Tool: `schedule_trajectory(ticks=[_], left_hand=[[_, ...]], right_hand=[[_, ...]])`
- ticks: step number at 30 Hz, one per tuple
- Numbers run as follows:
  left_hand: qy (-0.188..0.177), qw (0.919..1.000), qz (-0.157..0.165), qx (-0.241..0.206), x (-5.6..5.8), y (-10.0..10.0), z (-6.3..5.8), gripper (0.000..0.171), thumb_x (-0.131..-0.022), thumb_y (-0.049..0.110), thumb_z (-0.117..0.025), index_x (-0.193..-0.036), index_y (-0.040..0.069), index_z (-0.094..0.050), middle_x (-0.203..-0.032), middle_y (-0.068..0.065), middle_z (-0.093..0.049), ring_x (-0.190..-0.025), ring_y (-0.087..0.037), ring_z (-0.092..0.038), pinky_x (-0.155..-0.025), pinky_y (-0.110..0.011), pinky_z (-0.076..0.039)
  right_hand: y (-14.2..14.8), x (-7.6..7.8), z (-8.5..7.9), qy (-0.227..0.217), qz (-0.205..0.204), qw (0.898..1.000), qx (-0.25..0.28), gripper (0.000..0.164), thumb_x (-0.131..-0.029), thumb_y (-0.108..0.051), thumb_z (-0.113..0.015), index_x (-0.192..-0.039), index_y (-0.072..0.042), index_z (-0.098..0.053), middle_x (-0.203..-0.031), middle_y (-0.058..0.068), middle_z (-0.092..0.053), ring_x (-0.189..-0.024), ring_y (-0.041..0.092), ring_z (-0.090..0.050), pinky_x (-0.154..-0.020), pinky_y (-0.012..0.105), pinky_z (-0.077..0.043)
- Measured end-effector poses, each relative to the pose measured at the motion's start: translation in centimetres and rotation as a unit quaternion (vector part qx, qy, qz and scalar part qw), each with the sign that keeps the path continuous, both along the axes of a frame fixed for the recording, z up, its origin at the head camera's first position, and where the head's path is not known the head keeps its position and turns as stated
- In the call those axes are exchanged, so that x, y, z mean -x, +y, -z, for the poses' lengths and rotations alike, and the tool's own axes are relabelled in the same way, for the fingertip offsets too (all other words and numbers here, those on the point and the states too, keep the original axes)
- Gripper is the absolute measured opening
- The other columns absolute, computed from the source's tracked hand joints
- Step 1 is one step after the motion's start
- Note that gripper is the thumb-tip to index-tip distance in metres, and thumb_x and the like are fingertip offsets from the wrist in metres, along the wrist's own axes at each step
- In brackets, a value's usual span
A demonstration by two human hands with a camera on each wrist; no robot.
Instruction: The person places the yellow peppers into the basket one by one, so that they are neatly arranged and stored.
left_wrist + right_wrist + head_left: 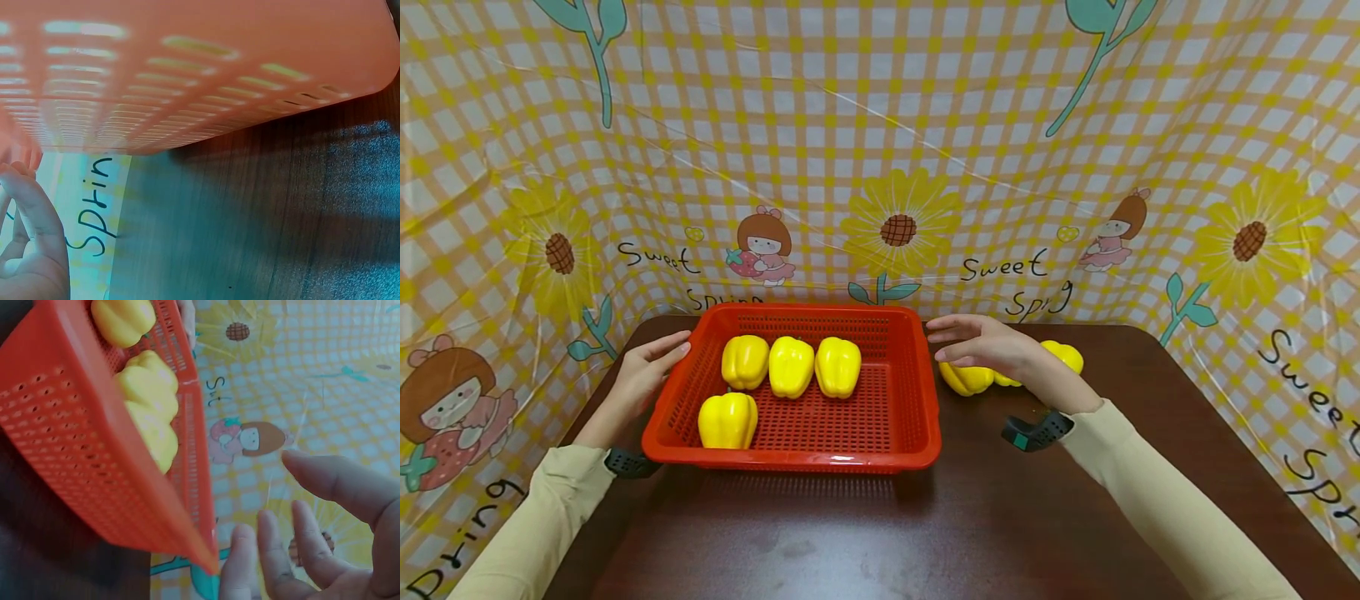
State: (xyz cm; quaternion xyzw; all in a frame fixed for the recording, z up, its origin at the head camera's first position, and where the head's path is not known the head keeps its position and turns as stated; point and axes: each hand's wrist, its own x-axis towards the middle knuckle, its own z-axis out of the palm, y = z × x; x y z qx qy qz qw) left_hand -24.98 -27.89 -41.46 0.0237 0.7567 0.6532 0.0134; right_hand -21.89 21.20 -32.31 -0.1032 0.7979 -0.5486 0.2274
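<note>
A red plastic basket (820, 458) with slotted walls holds several yellow bell peppers (792, 367), three in a row and one nearer the front left. At its left rim is my left hand (643, 371), fingertips right at the outer edge; in the left wrist view its thumb and fingers (37, 212) bend loosely beside the basket wall. My right hand (988, 343) hovers just off the right rim, fingers spread and pointing at it, with nothing held. In the right wrist view, a gap shows between those fingers (340, 481) and the basket.
More yellow bell peppers (967, 380) lie on the dark wooden table (820, 533) right of the basket, partly hidden behind my right hand and forearm. A checked, flower-printed cloth (865, 125) hangs round the back and sides. Dark bands (631, 463) circle my wrists.
</note>
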Motion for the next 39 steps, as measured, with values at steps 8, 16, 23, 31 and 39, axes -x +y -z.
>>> schedule_trajectory(ticks=[8, 16, 23, 31, 39], left_hand=[[-0.005, 0.9998, 0.012, -0.017, -0.2, 0.1, -0.3, 0.062, -0.096, 0.027, -0.059, -0.145, -0.005, -0.037, -0.092, 0.027, -0.064, -0.077, 0.003, -0.066, -0.068, -0.017, -0.057], [-0.008, 0.9994, 0.012, -0.03, -0.1, 0.1, -0.2, 0.062, -0.095, 0.028, -0.06, -0.145, -0.004, -0.038, -0.093, 0.026, -0.064, -0.078, 0.003, -0.066, -0.068, -0.017, -0.057], [-0.006, 0.9996, 0.01, -0.025, -0.2, 0.1, -0.4, 0.064, -0.096, 0.028, -0.059, -0.145, -0.006, -0.035, -0.093, 0.026, -0.064, -0.077, 0.003, -0.066, -0.068, -0.016, -0.056], [-0.007, 0.9998, 0.007, -0.019, 0.0, 0.0, -0.3, 0.063, -0.096, 0.028, -0.059, -0.145, -0.005, -0.036, -0.092, 0.027, -0.064, -0.077, 0.004, -0.066, -0.068, -0.016, -0.056], [-0.008, 0.9996, 0.008, -0.025, -0.1, 0.0, -0.3, 0.063, -0.095, 0.029, -0.061, -0.145, -0.004, -0.038, -0.091, 0.025, -0.064, -0.077, 0.003, -0.066, -0.068, -0.017, -0.057]], right_hand=[[1.8, -0.6, 1.1, 0.013, 0.057, 0.996, 0.064, 0.056, -0.093, -0.009, -0.062, -0.143, -0.001, -0.037, -0.118, -0.006, -0.056, -0.1, 0.008, -0.064, -0.091, 0.026, -0.049], [3.8, -0.9, 2.1, 0.031, 0.101, 0.993, 0.057, 0.05, -0.095, -0.011, -0.059, -0.141, -0.006, -0.04, -0.115, -0.011, -0.055, -0.099, -0.001, -0.06, -0.089, 0.024, -0.05], [5.1, -1.1, 3.1, 0.043, 0.142, 0.986, 0.071, 0.037, -0.094, -0.013, -0.062, -0.129, -0.016, -0.05, -0.114, -0.01, -0.054, -0.099, -0.002, -0.06, -0.082, 0.017, -0.051], [7.2, -1.4, 4.3, 0.068, 0.2, 0.969, 0.125, 0.023, -0.096, -0.015, -0.059, -0.115, -0.026, -0.053, -0.106, -0.018, -0.058, -0.093, -0.004, -0.059, -0.081, 0.015, -0.05], [9.3, -1.7, 5.1, 0.136, 0.22, 0.958, 0.127, 0.032, -0.096, -0.018, -0.06, -0.126, -0.023, -0.049, -0.114, -0.014, -0.053, -0.096, -0.006, -0.059, -0.081, 0.01, -0.05]])
